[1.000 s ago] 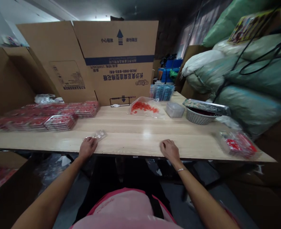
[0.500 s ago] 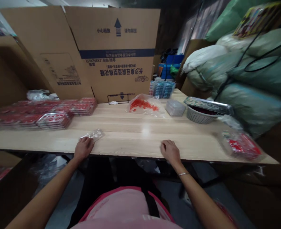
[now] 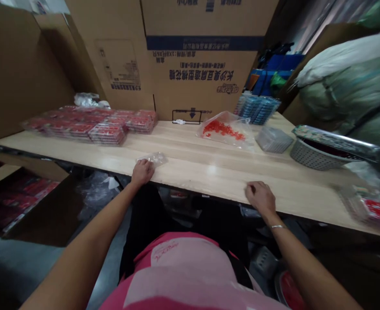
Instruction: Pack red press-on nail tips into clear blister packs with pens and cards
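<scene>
Turned left and downward, our view now carries both hands farther right in the frame, at the near side of the table [image 3: 190,168]

We note that the arrow panel of the large carton [image 3: 203,82], whole in the earlier frame, is now cut off by the upper border, while more of the open box [image 3: 56,217] under the table has come into view at lower left. Our left hand [image 3: 143,172] is narrow, its fingers curled on the near end of a clear plastic tray [image 3: 157,159]; its underside is hidden, so we cannot tell whether it grips. The tray lies on the table, nearer to us than the red packs [image 3: 107,133], whose left end is blurred. Our right hand [image 3: 261,198] is loosely curled and narrow, well apart from the left; its palm is hidden, and we cannot tell whether it holds anything. Beyond the hands we see a clear bag [image 3: 225,129] of red pieces, clear containers [image 3: 274,140] and, behind these, blue packs [image 3: 257,107]. A flat package [image 3: 338,140] lies across the grey basket [image 3: 319,157], masking most of its contents. Wrapped goods [image 3: 377,209] at right are blurred and cut by the border, as are the sacks [image 3: 354,86].
</scene>
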Tool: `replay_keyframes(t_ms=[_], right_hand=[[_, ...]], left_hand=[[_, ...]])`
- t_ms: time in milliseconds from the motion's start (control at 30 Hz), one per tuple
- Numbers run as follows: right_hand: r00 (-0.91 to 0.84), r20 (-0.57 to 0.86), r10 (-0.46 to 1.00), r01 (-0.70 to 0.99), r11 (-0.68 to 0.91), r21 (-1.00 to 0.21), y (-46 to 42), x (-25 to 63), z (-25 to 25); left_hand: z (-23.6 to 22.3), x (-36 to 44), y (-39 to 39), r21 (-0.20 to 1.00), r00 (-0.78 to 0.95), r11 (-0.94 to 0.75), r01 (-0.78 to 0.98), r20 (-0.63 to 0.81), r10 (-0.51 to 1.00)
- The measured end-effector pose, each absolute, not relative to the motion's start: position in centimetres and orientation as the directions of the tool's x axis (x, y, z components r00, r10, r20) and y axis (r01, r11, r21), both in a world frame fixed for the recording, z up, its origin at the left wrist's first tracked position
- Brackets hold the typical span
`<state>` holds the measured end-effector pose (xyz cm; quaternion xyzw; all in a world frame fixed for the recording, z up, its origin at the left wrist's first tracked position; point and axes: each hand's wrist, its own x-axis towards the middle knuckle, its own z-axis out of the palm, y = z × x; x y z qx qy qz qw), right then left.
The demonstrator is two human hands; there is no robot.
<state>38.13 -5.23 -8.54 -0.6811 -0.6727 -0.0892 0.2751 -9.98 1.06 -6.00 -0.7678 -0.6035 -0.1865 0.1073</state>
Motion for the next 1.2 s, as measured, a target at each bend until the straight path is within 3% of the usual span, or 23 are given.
replay_keyframes(t_ms=[600, 933, 1200], right_hand=[[0.089, 0.481, 0.872, 0.971, 0.031, -0.236, -5.5, 37.6, -8.1], [0.125, 0.491, 0.862, 0.965, 0.01, -0.263, -5.3, 37.4, -8.0], [0.105, 0.483, 0.869, 0.963, 0.034, -0.269, -5.1, 37.6, -8.2]], left_hand=[[-6.1, -9.1, -1.5, 0.034, 0.069, -0.09, 0.995, 0.388, 0.919], [-5.5, -9.8, -0.8, -0.041, 0.223, -0.225, 0.974, 0.396, 0.891], [-5.5, -10.0, -0.4, -0.02, 0.263, -0.278, 0.96, 0.4, 0.878]])
